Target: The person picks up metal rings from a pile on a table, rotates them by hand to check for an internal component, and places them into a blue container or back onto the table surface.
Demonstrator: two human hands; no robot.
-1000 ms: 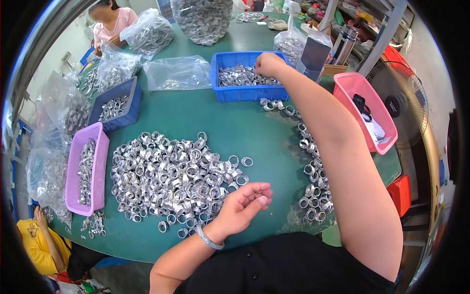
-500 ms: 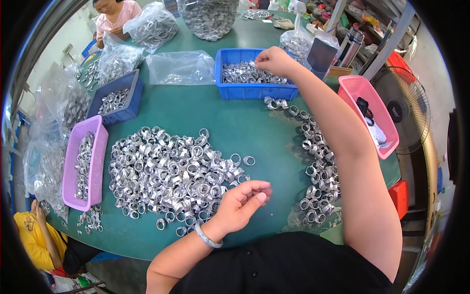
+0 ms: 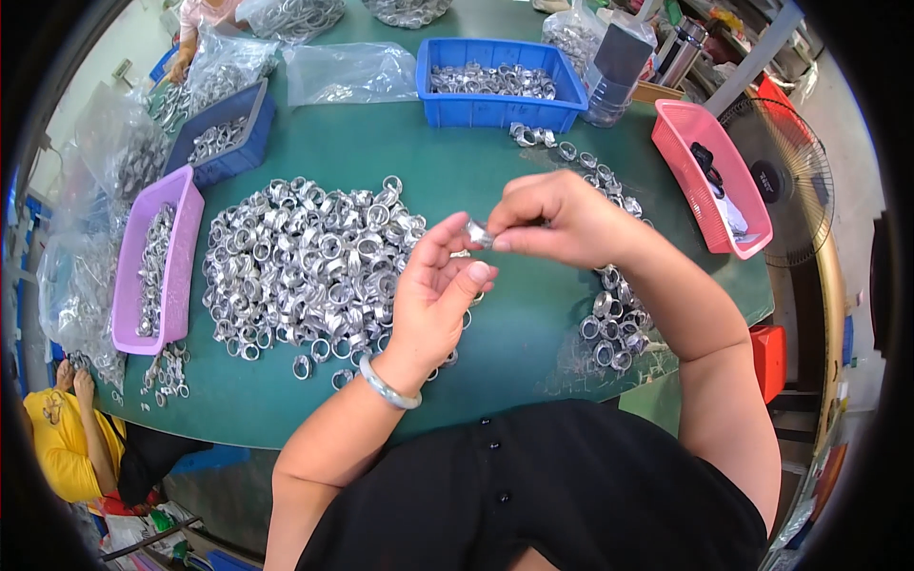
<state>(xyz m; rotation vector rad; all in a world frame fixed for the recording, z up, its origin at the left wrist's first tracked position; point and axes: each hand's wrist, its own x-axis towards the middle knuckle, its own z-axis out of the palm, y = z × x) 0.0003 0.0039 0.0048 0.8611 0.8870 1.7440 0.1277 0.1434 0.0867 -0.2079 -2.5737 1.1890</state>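
Right hand (image 3: 560, 224) pinches a silvery ring (image 3: 479, 234) just toward twelve o'clock from the head view's centre; left hand (image 3: 428, 293) half-curled beside it, grip impossible to tell; ring pile (image 3: 309, 266) at nine; likely a hand-to-hand pass, next calling for aligned fingertips.

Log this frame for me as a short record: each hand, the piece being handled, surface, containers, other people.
Right hand: pinching a small silver metal ring
Left hand: half-open, fingertips next to that ring; contact unclear
Surface: green table
Loose rings: large pile left of centre; smaller trail on the right
Containers: bright blue bin with rings; purple basket with metal pieces; pink basket at right
Other people: yellow shirt lower left; pink sleeve upper left
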